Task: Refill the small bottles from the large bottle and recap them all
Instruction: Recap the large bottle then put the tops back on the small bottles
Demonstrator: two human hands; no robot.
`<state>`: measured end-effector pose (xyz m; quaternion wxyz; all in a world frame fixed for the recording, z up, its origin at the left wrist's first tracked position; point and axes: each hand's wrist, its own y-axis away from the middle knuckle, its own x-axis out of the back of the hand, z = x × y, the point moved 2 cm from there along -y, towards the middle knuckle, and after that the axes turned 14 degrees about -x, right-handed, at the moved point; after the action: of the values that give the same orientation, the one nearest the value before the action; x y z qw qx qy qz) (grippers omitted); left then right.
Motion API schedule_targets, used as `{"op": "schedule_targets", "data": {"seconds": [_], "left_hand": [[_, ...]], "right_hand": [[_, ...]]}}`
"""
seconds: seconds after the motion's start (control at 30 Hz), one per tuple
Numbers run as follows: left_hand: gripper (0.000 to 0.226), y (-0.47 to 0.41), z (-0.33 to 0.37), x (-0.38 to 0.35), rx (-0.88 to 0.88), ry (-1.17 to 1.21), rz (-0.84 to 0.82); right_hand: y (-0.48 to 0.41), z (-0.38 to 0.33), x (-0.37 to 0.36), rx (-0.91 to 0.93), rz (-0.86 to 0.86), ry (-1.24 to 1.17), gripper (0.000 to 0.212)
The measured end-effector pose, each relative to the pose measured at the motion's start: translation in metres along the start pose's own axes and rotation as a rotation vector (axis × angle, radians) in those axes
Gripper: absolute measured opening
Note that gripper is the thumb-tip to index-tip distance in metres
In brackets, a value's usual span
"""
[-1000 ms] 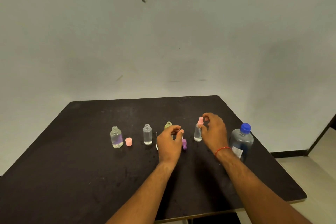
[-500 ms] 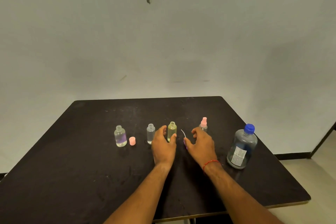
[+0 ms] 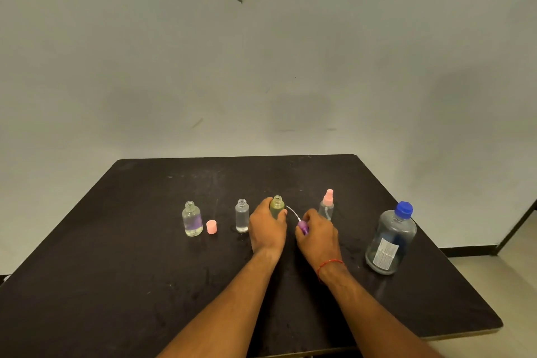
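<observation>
Several small bottles stand in a row on the black table [image 3: 116,270]. My left hand [image 3: 267,227] grips the uncapped green bottle [image 3: 276,205]. My right hand [image 3: 318,231] holds a purple spray cap [image 3: 303,225] whose white dip tube [image 3: 293,212] points up toward the green bottle. Right of it stands a clear bottle with a pink spray top [image 3: 327,206]. An uncapped clear bottle [image 3: 242,216] and an uncapped wider bottle [image 3: 191,218] stand to the left, with a loose pink cap [image 3: 211,227] between them. The large bottle [image 3: 390,240] with a blue cap stands at the right.
The table's right edge and front corner [image 3: 494,325] lie close beyond the large bottle. A plain wall [image 3: 261,67] rises behind the table. Floor and a dark skirting line [image 3: 470,250] show at the far right.
My right hand left the pink-topped bottle and picked up the purple spray cap. My left hand moved onto the green bottle and closed around it.
</observation>
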<state>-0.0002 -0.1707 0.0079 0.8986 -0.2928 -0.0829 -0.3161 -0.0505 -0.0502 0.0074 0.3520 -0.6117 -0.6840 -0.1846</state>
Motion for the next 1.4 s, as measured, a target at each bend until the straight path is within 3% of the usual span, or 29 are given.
{"op": "schedule_targets", "data": {"seconds": [0.33, 0.6, 1.03, 1.23, 1.4], "left_hand": [[0.030, -0.004, 0.005, 0.007, -0.018, -0.001, -0.030], [0.032, -0.005, 0.017, 0.010, -0.075, -0.037, -0.041], [0.036, 0.001, 0.025, 0.008, -0.120, -0.039, -0.099], [0.022, 0.006, 0.028, 0.007, -0.170, 0.001, -0.099], [0.024, 0.006, 0.030, 0.006, -0.174, 0.017, -0.118]], "right_hand": [[-0.008, -0.026, 0.044, 0.146, 0.229, -0.258, 0.020], [-0.012, -0.038, 0.070, 0.190, 0.232, -0.334, 0.027], [-0.013, -0.054, 0.070, 0.348, 0.055, -0.179, 0.026], [-0.020, -0.059, 0.061, 0.272, -0.083, -0.164, 0.034], [-0.023, -0.059, 0.054, 0.237, -0.140, -0.172, 0.032]]}}
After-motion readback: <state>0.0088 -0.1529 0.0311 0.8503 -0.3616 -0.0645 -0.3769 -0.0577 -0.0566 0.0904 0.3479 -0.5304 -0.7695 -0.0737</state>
